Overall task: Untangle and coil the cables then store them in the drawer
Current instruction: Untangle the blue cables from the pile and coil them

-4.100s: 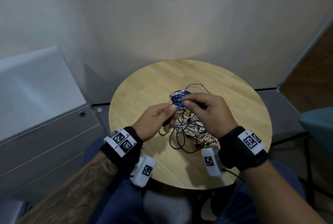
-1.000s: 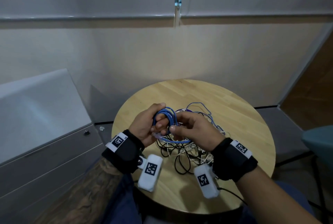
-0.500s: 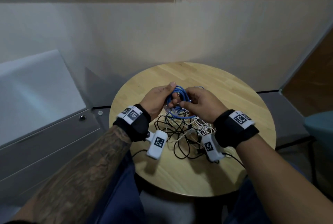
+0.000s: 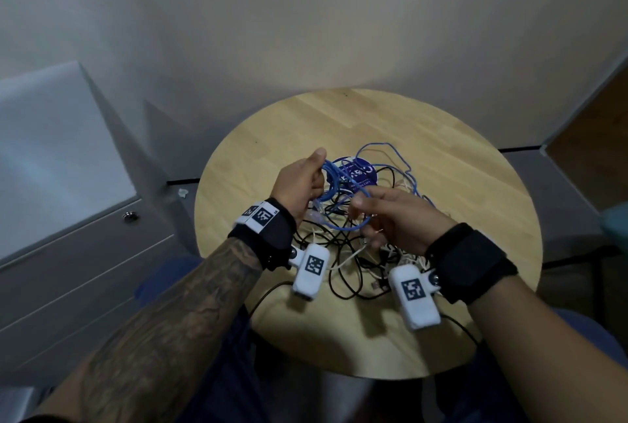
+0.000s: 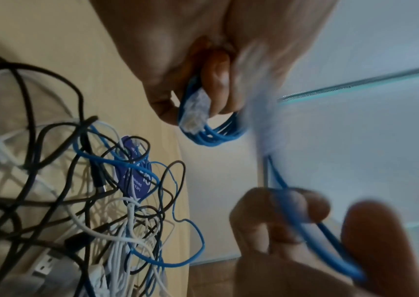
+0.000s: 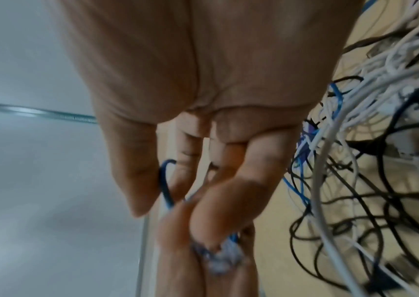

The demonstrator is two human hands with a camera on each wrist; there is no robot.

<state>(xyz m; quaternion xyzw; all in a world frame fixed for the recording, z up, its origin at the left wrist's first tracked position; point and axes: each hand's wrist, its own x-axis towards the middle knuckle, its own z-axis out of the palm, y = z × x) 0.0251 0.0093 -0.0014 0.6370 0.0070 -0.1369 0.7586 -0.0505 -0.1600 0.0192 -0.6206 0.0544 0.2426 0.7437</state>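
- The left hand [image 4: 299, 184] holds a small coil of blue cable [image 4: 334, 181] above the bench [image 4: 475, 191], its fingers and thumb curled round the loops.
- In the left wrist view the coil's loops [image 5: 213, 136] hang below the curled fingers [image 5: 218, 84], and a clear plug [image 5: 194, 112] lies against them.
- The right hand [image 4: 404, 218] pinches a free length of the same blue cable between thumb and fingers, just beside the coil; that length sags in a loop [image 4: 346, 227] between the two hands.
- In the right wrist view the thumb [image 6: 132, 170] and fingers close on the blue strand [image 6: 165, 184]; the picture is blurred there.
- Under both hands a tangle of black, white and thin blue cables [image 4: 356, 263] lies on the bench.
- A round blue label [image 4: 360, 174] lies on the bench at the far side of the tangle, partly covered by wires.
- A grey cabinet with drawers [image 4: 85, 252] stands left of the bench, its fronts closed; a small lock [image 4: 130, 217] shows near its top edge.
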